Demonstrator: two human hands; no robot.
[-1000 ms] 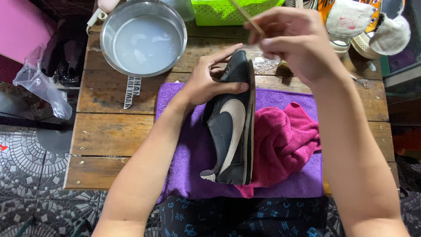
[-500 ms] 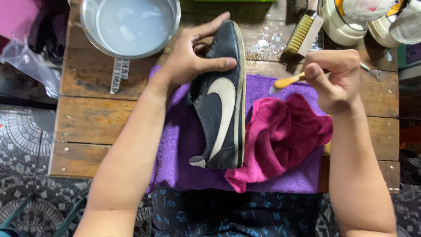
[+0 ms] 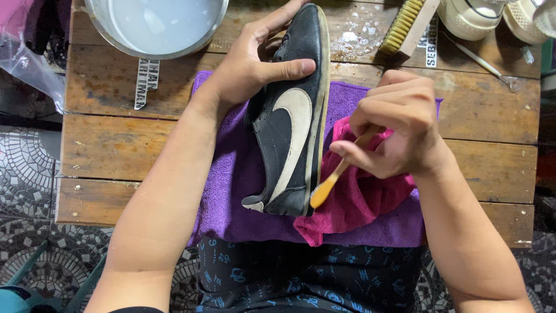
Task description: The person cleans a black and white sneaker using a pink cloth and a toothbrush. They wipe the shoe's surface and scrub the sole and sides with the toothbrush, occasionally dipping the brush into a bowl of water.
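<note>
1. Orange brush [image 3: 329, 181] sits pinched in the right hand [image 3: 399, 130], fingers curled tight round the handle, its head touching the sole edge of the shoe [image 3: 292, 122] near the heel
2. Left hand [image 3: 252, 64] grips the shoe at the toe end, thumb lying across the upper and fingers wrapped over the far side, closed firmly on it
3. To do this well, I judge short strokes along the pale sole edge are best, with the left hand bracing the shoe so it does not roll
4. Shoe lies on its side, dark with a white curved stripe, toe pointing away, resting on a purple towel [image 3: 231, 191] on the wooden table [image 3: 104, 145]
5. Right wrist is bent down, forearm coming in from the lower right; left forearm runs up from the lower left
6. Just right of the shoe a pink cloth [image 3: 359, 203] is bunched on the towel; farther off stand a metal bowl [image 3: 156, 29] of cloudy water and a bristle brush [image 3: 408, 23]
</note>
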